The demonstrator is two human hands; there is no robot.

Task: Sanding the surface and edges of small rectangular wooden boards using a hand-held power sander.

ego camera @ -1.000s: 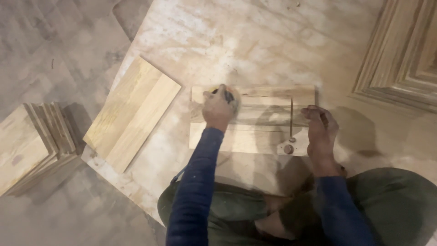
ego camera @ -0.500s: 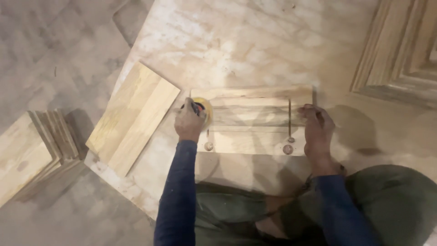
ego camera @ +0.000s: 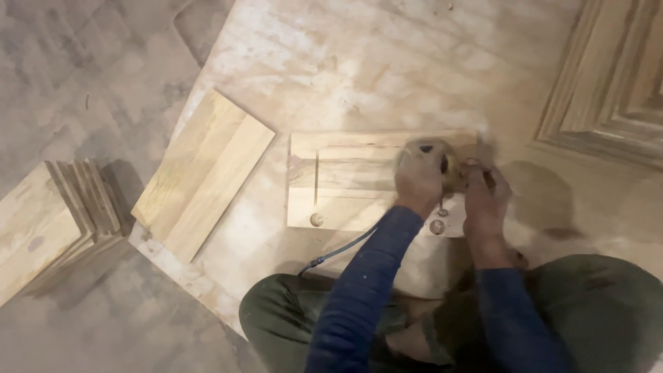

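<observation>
A large pale plywood sheet (ego camera: 387, 62), dusty and scuffed, lies on the grey floor (ego camera: 90, 76) and carries most of the things. On it, near its left edge, a plank panel (ego camera: 204, 173) lies flat at an angle. Just to the right, apart from it, a rectangular wooden board (ego camera: 345, 181) lies square, with thin rods across it. Off the sheet, on the floor at the left, sits a stack of wooden panels (ego camera: 48, 224). A moulded wooden frame (ego camera: 615, 90) lies at the upper right.
</observation>
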